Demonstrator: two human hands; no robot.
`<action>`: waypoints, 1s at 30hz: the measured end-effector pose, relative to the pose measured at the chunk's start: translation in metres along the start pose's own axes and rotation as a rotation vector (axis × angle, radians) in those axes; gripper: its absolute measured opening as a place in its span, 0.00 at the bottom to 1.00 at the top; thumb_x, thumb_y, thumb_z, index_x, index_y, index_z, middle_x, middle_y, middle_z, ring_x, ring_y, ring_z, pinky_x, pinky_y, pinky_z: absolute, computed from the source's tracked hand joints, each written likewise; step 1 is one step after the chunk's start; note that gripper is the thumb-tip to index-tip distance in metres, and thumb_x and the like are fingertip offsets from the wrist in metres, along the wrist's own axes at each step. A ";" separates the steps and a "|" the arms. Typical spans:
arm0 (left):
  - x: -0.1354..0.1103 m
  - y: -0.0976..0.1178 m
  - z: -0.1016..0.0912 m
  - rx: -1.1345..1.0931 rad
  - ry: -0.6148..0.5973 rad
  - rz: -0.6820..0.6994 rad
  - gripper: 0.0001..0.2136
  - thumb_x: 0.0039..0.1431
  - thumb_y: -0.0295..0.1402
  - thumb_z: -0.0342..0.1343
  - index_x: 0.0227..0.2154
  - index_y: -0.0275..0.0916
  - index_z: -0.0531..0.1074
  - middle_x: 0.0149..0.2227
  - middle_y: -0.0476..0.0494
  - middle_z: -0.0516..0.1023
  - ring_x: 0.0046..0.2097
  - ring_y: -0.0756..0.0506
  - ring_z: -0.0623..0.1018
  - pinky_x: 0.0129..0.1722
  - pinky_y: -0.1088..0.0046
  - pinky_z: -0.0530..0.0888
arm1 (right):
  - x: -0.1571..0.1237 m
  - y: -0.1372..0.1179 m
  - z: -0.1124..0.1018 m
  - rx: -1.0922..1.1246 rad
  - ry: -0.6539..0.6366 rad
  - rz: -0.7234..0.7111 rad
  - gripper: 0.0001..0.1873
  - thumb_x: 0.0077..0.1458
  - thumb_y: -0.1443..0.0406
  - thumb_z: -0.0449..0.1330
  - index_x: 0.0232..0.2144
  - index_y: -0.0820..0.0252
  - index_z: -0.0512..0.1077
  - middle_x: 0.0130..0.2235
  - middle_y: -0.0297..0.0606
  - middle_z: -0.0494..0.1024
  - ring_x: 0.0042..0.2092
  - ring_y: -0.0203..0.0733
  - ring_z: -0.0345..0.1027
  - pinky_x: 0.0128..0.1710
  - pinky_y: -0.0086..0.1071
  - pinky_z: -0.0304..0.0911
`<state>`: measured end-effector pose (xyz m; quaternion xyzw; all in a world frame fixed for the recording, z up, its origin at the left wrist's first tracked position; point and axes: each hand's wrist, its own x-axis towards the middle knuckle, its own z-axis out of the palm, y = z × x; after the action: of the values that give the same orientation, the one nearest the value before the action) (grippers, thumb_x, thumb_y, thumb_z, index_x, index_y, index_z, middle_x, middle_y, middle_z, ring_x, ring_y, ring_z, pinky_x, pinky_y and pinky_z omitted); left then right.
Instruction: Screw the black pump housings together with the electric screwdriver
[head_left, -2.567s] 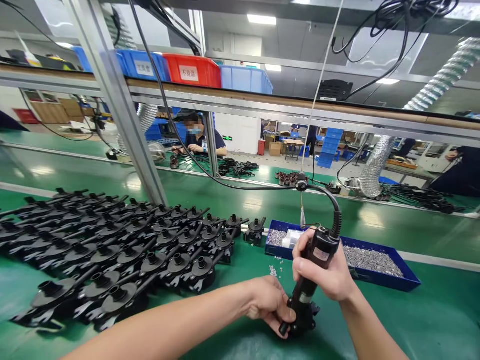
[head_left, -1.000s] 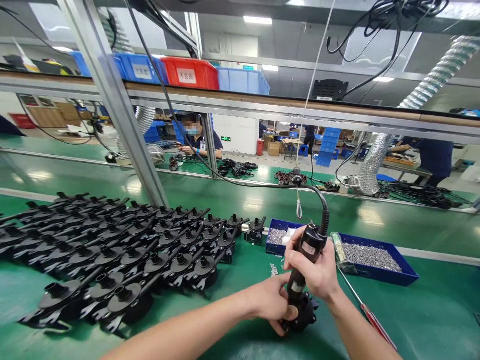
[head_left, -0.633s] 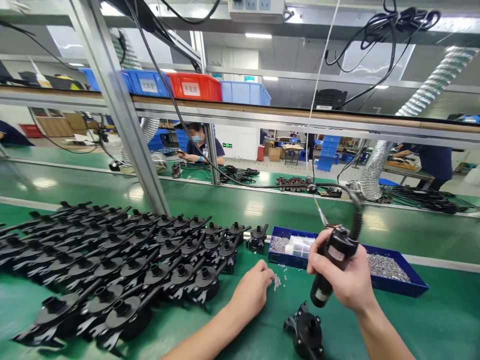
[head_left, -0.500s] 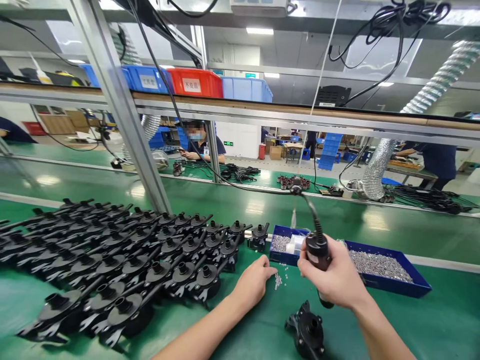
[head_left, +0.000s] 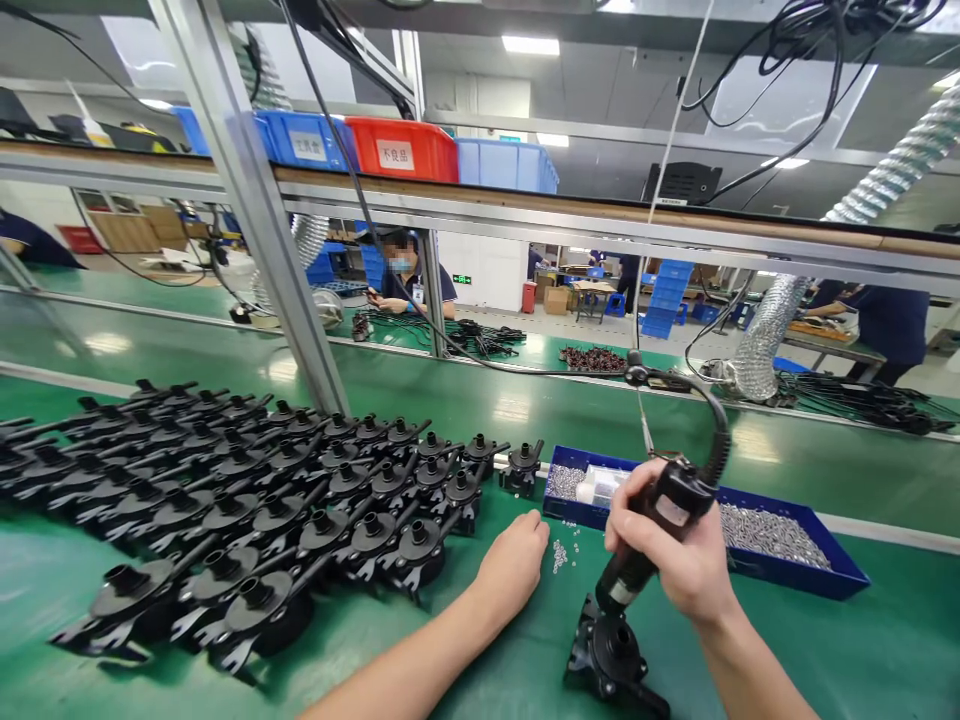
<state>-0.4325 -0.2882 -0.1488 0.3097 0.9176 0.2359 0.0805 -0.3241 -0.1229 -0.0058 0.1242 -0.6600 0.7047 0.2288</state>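
My right hand (head_left: 679, 550) is wrapped round a black corded electric screwdriver (head_left: 634, 575), which is tilted with its lower end down at a black plastic assembly (head_left: 611, 655) on the green bench. The bit itself is hidden, so contact cannot be told. My left hand (head_left: 517, 560) rests on the bench with fingers curled together, beside a small scatter of tiny shiny nuts or washers (head_left: 560, 556). Whatever its fingertips may hold is out of sight.
Rows of similar black assemblies (head_left: 255, 515) cover the left of the bench. Behind my hands stand a blue tray of small metal parts (head_left: 568, 482) and another blue tray of screws (head_left: 772, 535). A metal post (head_left: 259, 215) rises at left. Across the bench sits a co-worker (head_left: 409, 280).
My right hand has tilted the screwdriver and brought its lower end to the black assembly. That assembly has turned slightly. My left hand's fingers have drawn back a little from the tiny parts.
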 end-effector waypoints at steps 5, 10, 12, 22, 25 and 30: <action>-0.014 0.012 -0.006 -0.183 -0.019 -0.064 0.11 0.69 0.20 0.45 0.39 0.37 0.71 0.46 0.37 0.75 0.50 0.39 0.74 0.55 0.61 0.67 | -0.004 -0.004 0.002 0.095 -0.079 0.061 0.11 0.58 0.65 0.71 0.39 0.56 0.72 0.28 0.31 0.78 0.24 0.40 0.74 0.26 0.33 0.71; -0.046 0.035 -0.012 -0.566 -0.257 -0.175 0.11 0.61 0.25 0.54 0.24 0.42 0.62 0.23 0.55 0.61 0.27 0.50 0.62 0.29 0.71 0.58 | -0.005 -0.006 0.008 0.061 -0.148 0.074 0.10 0.58 0.65 0.71 0.37 0.56 0.72 0.29 0.32 0.78 0.25 0.40 0.75 0.27 0.32 0.72; -0.055 0.044 -0.012 -0.728 -0.390 -0.275 0.14 0.58 0.29 0.54 0.21 0.44 0.56 0.17 0.59 0.51 0.20 0.52 0.51 0.23 0.71 0.50 | -0.006 -0.008 0.008 0.048 -0.161 0.078 0.10 0.58 0.66 0.70 0.37 0.56 0.72 0.29 0.32 0.78 0.25 0.40 0.76 0.28 0.33 0.73; -0.060 0.052 -0.008 -1.158 -0.468 -0.502 0.13 0.40 0.37 0.57 0.18 0.46 0.54 0.13 0.62 0.46 0.17 0.55 0.42 0.20 0.70 0.38 | -0.010 -0.005 0.011 0.043 -0.161 0.074 0.09 0.59 0.65 0.70 0.38 0.56 0.72 0.29 0.32 0.78 0.25 0.39 0.75 0.27 0.32 0.72; -0.064 0.047 -0.012 -1.195 -0.456 -0.530 0.06 0.39 0.37 0.57 0.23 0.44 0.68 0.13 0.63 0.48 0.17 0.54 0.42 0.20 0.71 0.39 | -0.011 -0.004 0.009 0.059 -0.160 0.077 0.10 0.59 0.65 0.71 0.38 0.56 0.72 0.29 0.32 0.78 0.25 0.39 0.75 0.27 0.32 0.72; -0.071 0.045 -0.023 -1.295 -0.493 -0.536 0.14 0.37 0.40 0.64 0.28 0.42 0.72 0.13 0.65 0.49 0.18 0.55 0.42 0.20 0.72 0.38 | -0.010 -0.005 0.010 0.067 -0.178 0.090 0.10 0.59 0.65 0.71 0.38 0.57 0.73 0.30 0.33 0.79 0.25 0.39 0.75 0.27 0.31 0.71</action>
<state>-0.3589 -0.3083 -0.1067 0.0098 0.5943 0.6256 0.5053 -0.3145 -0.1341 -0.0045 0.1642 -0.6588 0.7220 0.1332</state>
